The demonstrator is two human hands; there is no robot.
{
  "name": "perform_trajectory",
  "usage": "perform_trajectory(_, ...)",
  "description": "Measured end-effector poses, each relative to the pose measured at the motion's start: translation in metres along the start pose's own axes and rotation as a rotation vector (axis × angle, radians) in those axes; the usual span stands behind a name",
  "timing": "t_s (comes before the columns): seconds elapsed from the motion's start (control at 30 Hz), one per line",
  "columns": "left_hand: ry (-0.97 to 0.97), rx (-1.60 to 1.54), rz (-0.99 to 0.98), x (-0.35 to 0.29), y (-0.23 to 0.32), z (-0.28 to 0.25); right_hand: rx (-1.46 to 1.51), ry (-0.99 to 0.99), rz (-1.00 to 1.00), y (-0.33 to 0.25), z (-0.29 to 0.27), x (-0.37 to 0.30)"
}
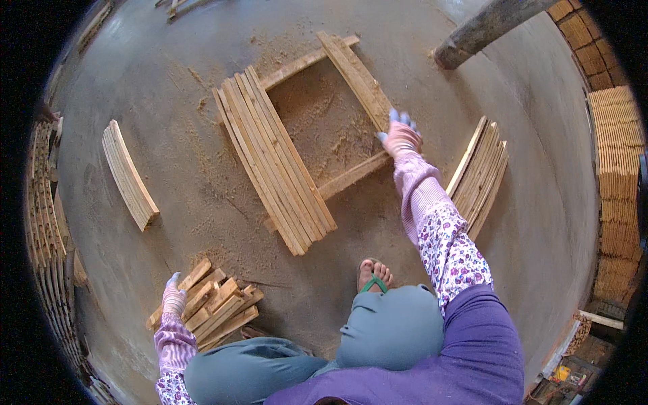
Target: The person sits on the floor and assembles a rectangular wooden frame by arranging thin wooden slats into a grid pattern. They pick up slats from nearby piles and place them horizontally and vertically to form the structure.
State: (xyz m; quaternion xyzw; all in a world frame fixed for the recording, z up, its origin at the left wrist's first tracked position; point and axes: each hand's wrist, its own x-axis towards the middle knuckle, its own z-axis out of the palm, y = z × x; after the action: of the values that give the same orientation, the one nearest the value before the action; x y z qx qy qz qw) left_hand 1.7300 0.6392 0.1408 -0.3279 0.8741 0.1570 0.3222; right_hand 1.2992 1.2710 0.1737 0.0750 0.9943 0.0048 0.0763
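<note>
My right hand [403, 137], in a pale glove with bluish fingertips, is at the near end of a wide wooden plank [356, 77]. Its fingers are spread and the thumb stands apart; whether it presses on the plank is hard to tell. That plank lies across two wooden crosspieces [354, 174] on the floor. On their left side rests a row of several long, narrow boards [273, 162], laid side by side. Down at the left, my left hand [174, 297] is beside a heap of short wood offcuts [219, 304], fingers stretched out, seemingly holding nothing.
A small board stack [128, 177] lies at the left, another [478, 175] beside my right forearm. A round post [482, 34] stands at the far right. Tall wood stacks [617, 196] line the right edge, long strips [47, 236] the left. Sawdust covers the concrete floor [175, 135].
</note>
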Motion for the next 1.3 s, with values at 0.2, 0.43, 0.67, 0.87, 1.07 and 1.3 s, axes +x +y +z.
perform_trajectory(0.2, 0.061, 0.039, 0.299, 0.006, 0.062, -0.022, -0.025, -0.091, -0.042, 0.019, 0.011, 0.034)
perform_trajectory(0.43, 0.085, 0.034, 0.610, -0.002, 0.180, -0.063, 0.960, -0.393, -0.023, 0.052, 0.029, 0.044)
perform_trajectory(0.67, -0.138, -0.591, 0.673, -0.015, 0.312, -0.058, 1.356, -0.571, -0.233, -0.056, 0.019, -0.084)
perform_trajectory(0.87, -0.067, -1.364, 0.233, 0.035, 0.348, -0.064, 1.154, -0.738, -0.680, -0.105, 0.019, -0.174)
perform_trajectory(1.07, 0.226, -1.151, 0.063, 0.036, 0.213, -0.120, -0.009, 0.072, -0.189, -0.005, 0.026, -0.039)
perform_trajectory(1.3, 0.505, -0.030, 0.402, -0.025, -0.047, -0.065, -0.211, -0.077, -0.116, -0.025, 0.047, 0.022)
